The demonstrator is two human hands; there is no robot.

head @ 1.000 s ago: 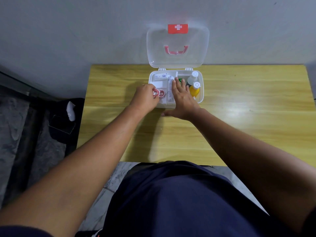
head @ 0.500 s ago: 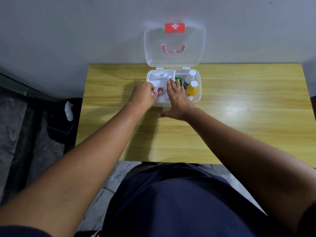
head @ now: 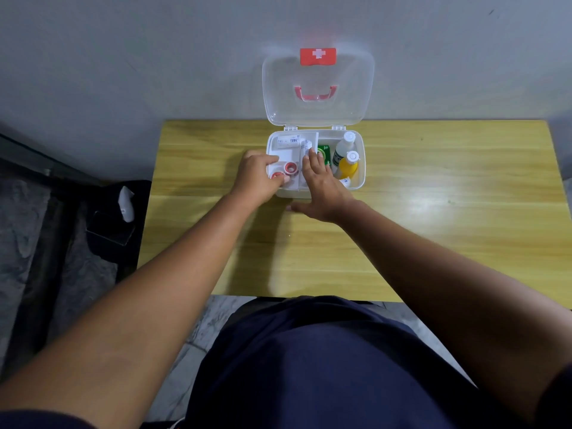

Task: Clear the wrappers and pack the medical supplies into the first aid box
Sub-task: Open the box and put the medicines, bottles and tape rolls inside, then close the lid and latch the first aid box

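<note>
The white first aid box [head: 361,156] stands open at the table's far edge, its clear lid [head: 318,88] leaning on the wall. Inside lie white bandage rolls [head: 288,140], two red tape rolls [head: 291,168], a green pack [head: 324,150], a white bottle [head: 343,148] and a yellow bottle [head: 349,167]. My left hand [head: 258,178] rests at the box's left side, its fingers pinching the nearer red tape roll [head: 277,175] in the tray. My right hand [head: 320,187] lies flat over the box's front middle, its fingers spread on a wrapped bandage.
The yellow wooden table [head: 433,227] stretches to the right and toward me. A dark bag with a white item [head: 125,202] sits on the floor at the left. The grey wall is right behind the box.
My left hand has pulled slightly toward the box's front left with the tape roll. The right hand's fingers have shifted a little over the bandage.
</note>
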